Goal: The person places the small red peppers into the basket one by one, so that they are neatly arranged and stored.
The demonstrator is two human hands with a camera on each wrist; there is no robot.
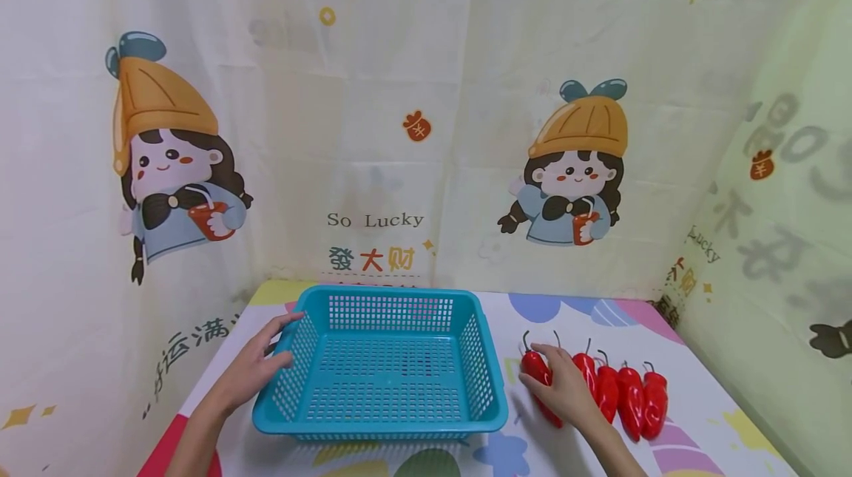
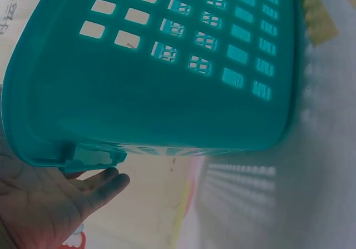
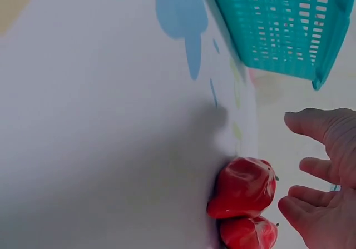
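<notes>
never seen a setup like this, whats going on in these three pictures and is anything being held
There's no machine here, just a person's bare left hand and right hand. The wide picture comes from a camera worn on the head, looking forward and down; the two closer ones come from a camera on each wrist. On the patterned tabletop sits a turquoise plastic basket, and to its right lies a row of red chili peppers. The left hand is at the basket's left rim; the right is over the row's left end. Neither grip looks closed on anything, though whether fingertips touch is hard to tell.
</notes>
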